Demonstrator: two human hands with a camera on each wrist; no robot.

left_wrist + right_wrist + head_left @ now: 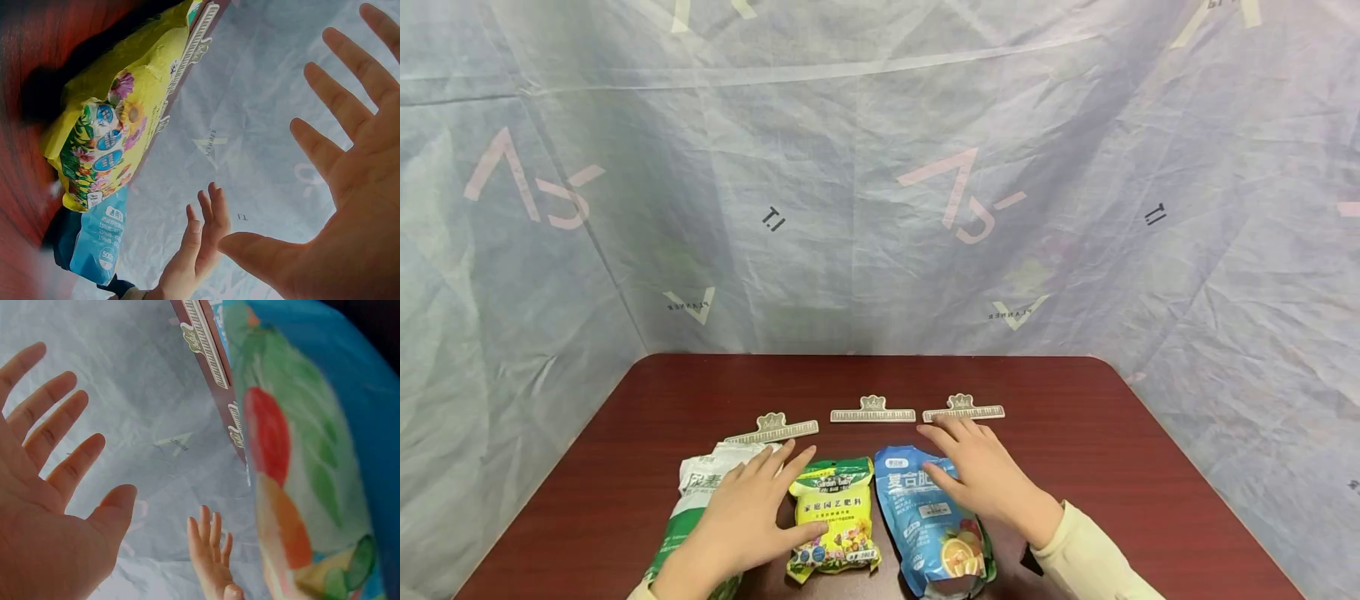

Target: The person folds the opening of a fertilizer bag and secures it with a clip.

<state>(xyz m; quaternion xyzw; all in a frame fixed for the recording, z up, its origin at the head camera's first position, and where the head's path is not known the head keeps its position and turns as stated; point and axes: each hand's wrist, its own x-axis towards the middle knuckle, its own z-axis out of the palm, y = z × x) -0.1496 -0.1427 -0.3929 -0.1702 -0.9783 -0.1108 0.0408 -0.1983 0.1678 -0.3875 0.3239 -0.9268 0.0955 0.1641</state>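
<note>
In the head view, the white bag (692,500), lower left, is overlapped by the wide-spread left hand (747,518); the blue bag (917,537), lower centre, by the wide-spread right hand (983,477). The yellow bag (842,508) is set between.

In the head view's lower left, the left grip (748,525) is covering part of the white-and-green bag (682,523), whose lower end is running out past the bottom edge. At lower right of centre, the right grip (988,479) is hiding some of the blue bag (917,508) and overlapping the right clip's (976,411) lower edge. A dark object (1032,560) beside the sleeve (1088,552) is showing too little to identify. In the right-wrist view, the blue bag's print is blurring; in the left-wrist view, the right edge is cropping the left grip.
</note>
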